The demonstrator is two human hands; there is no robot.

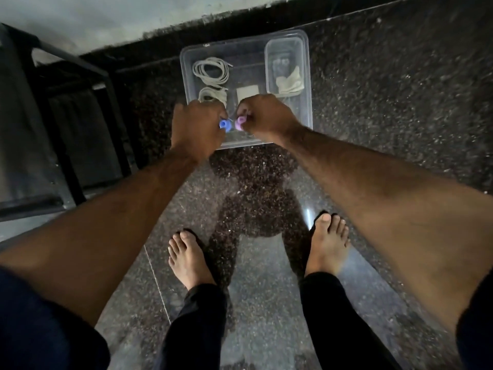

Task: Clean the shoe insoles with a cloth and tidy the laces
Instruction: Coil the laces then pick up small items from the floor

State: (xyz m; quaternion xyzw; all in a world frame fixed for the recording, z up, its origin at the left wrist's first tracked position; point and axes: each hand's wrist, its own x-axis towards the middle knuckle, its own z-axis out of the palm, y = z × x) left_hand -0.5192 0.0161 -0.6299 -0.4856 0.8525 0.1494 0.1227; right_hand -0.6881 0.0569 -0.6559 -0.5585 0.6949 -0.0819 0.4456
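laces (210, 71) lie coiled in two pale bundles at the far left of a clear plastic bin (306, 108), one bundle beyond the other, the nearer one (213, 95) partly hidden behind the left hand.

largest first: a dark speckled stone floor (400, 102) fills the view, polished and reflecting light near the person's two bare feet (188, 259) at the near middle. a dark metal rack (61, 108) stands at the left, against a pale wall (106, 14) that runs along the far edge. both forearms reach forward from dark sleeves towards the bin.

the bin sits on the floor at far centre, close to the wall. inside it, at the far right, sits a smaller clear tray (285, 46) holding a crumpled pale cloth (289, 81) and a dark object too blurred to name. a small white square item (247, 93) lies near the bin's middle, just beyond the hands.

left hand (197, 126) hangs over the near left part of the bin, fingers curled round a small blue ring-shaped piece (223, 124). right hand (266, 116), just beside it, has its fingers curled and pinching a small pink piece (240, 122) of similar shape. the blue and pink pieces sit side by side, nearly touching; whether they actually meet cannot be told.
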